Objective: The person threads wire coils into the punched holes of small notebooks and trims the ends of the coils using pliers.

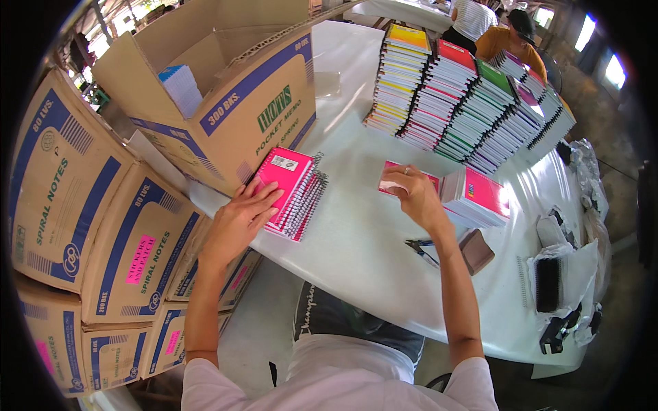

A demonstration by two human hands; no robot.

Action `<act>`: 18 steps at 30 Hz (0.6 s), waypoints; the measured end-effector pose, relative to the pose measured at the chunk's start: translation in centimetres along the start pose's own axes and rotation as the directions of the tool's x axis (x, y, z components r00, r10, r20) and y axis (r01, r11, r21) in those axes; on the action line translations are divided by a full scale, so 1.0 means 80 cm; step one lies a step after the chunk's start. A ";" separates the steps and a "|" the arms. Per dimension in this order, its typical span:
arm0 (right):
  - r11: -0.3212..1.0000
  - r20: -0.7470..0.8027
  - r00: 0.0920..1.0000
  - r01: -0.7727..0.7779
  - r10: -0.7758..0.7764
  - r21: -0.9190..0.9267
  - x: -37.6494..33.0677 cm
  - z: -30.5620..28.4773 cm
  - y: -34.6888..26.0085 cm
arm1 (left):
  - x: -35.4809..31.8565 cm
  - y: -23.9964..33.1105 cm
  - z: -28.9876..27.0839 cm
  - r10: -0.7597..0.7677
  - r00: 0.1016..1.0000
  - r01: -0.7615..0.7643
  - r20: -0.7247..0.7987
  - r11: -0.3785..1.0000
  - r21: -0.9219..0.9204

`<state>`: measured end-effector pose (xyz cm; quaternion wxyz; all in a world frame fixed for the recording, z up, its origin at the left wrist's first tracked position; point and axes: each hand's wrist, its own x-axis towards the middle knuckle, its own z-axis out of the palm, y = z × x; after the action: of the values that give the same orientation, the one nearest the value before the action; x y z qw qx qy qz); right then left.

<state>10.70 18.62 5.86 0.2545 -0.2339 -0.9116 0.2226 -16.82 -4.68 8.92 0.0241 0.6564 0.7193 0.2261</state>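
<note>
My left hand lies with spread fingers on the left edge of a stack of pink spiral notebooks, which has a white label on top and coil bindings along its right side. At the middle of the table, my right hand is closed with bent fingers at a pink notebook; the fingertips partly hide where it is gripped. Just right of it stands another pile of pink-covered notebooks, its white page edges showing.
An open cardboard box with blue-covered notebooks inside stands at left, beside stacked cartons. Tall rows of coloured notebooks stand at the back right. Pliers, a brown block and plastic-wrapped black coils lie nearer. Two people are behind.
</note>
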 end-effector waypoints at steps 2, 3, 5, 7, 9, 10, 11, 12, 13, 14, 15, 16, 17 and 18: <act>0.988 0.069 0.998 0.014 -0.003 -0.151 -0.002 -0.011 0.003 | 0.000 0.003 -0.005 -0.020 1.000 0.021 0.018 1.000 -0.022; 0.968 0.093 0.996 0.012 0.011 -0.249 -0.001 -0.008 0.000 | -0.003 0.013 -0.002 -0.045 0.997 0.047 -0.056 0.998 0.036; 0.925 0.146 0.989 0.026 0.032 -0.379 -0.002 -0.004 0.008 | 0.000 0.034 0.003 0.083 0.978 -0.064 -0.190 0.993 0.101; 0.898 0.216 0.976 0.072 0.026 -0.434 0.003 0.003 0.020 | -0.004 0.055 0.014 0.130 0.951 -0.108 -0.281 0.990 0.090; 0.932 0.244 0.969 0.054 0.037 -0.357 0.002 -0.001 0.029 | -0.007 0.068 0.019 0.192 0.943 -0.175 -0.271 0.981 0.085; 0.947 0.258 0.965 0.044 0.042 -0.318 0.002 -0.003 0.031 | -0.009 0.074 0.021 0.222 0.938 -0.207 -0.266 0.975 0.083; 0.949 0.266 0.964 0.056 0.030 -0.309 0.002 -0.003 0.032 | -0.009 0.077 0.028 0.229 0.934 -0.222 -0.273 0.973 0.057; 0.951 0.268 0.963 0.068 0.016 -0.301 0.005 -0.004 0.031 | -0.010 0.080 0.034 0.237 0.933 -0.234 -0.272 0.971 0.046; 0.953 0.270 0.963 0.079 0.003 -0.293 0.008 -0.004 0.030 | -0.011 0.082 0.040 0.245 0.931 -0.246 -0.272 0.969 0.034; 0.948 0.297 0.955 0.085 0.012 -0.308 0.011 -0.005 0.028 | -0.012 0.083 0.046 0.253 0.929 -0.257 -0.271 0.966 0.022; 0.942 0.326 0.945 0.091 0.021 -0.323 0.015 -0.010 0.020 | -0.011 0.083 0.053 0.281 0.922 -0.281 -0.268 0.959 0.039; 0.936 0.355 0.934 0.097 0.031 -0.338 0.019 -0.014 0.017 | -0.012 0.087 0.057 0.280 0.925 -0.283 -0.257 0.959 0.023; 0.941 0.371 0.928 0.100 0.029 -0.324 0.021 -0.015 0.021 | -0.012 0.093 0.059 0.278 0.928 -0.285 -0.247 0.958 0.006; 0.946 0.384 0.923 0.104 0.023 -0.307 0.025 -0.016 0.026 | -0.013 0.097 0.059 0.277 0.932 -0.286 -0.235 0.958 -0.006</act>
<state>10.56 21.68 6.49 0.0350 -0.2052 -0.9723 0.1066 -7.83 -3.99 7.17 -0.0793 0.7212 0.6109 0.3168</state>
